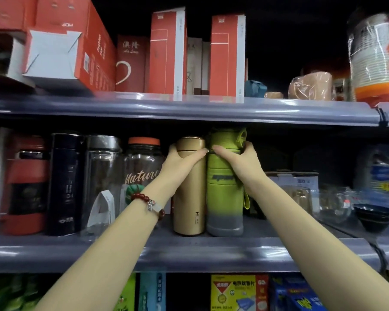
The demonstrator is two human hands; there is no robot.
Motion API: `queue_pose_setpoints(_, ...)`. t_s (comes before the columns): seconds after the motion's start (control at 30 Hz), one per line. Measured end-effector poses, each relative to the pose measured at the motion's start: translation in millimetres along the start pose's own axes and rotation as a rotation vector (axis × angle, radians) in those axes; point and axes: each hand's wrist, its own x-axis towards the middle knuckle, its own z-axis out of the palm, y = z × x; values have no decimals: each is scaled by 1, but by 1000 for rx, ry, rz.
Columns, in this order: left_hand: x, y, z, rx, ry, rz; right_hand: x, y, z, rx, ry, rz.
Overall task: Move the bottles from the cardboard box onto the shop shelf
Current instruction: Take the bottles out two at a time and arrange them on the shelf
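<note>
Forearms: both reach up from the bottom edge toward the middle shelf (189, 248); a red bead bracelet (147, 202) circles the left wrist.
Left hand (180, 162): fingers wrapped around the upper part of the gold bottle (190, 198).
Right hand (240, 162): fingers clasping the green bottle (224, 198) just under its cap.
Bottles: upright on the shelf, touching side by side, right of the clear "Nature" jar (142, 167).
Cardboard box: out of view.
</note>
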Motion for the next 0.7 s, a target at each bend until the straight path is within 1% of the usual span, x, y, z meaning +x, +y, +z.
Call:
queue_pose_setpoints(0.13,-9,0,1,10,-16,25,-13,6,-5,-23,-9,-4)
queue_pose_setpoints(0.27,-25,-8,1,17,-35,68,-39,19,-13,7,-77,-50)
queue_pose_setpoints(0.33,-39,-20,2,52,-40,64,-56,31,-19,-45,-112,-65)
queue_pose_setpoints(0.4,-58,-31,2,129,-41,22,-70,45,-26,-117,-144,-70)
queue_pose_setpoints(0.5,-77,-43,2,241,-48,-15,-78,54,-29,-258,-177,32)
queue_pose_setpoints(0.57,-82,-45,5,337,-14,-11,-73,55,-29,-322,-196,106)
queue_pose_setpoints(0.63,-82,-45,4,367,-11,-18,-66,54,-30,-313,-227,149)
queue_pose_setpoints(0.7,-78,-47,0,302,-50,-50,-62,52,-37,-261,-284,185)
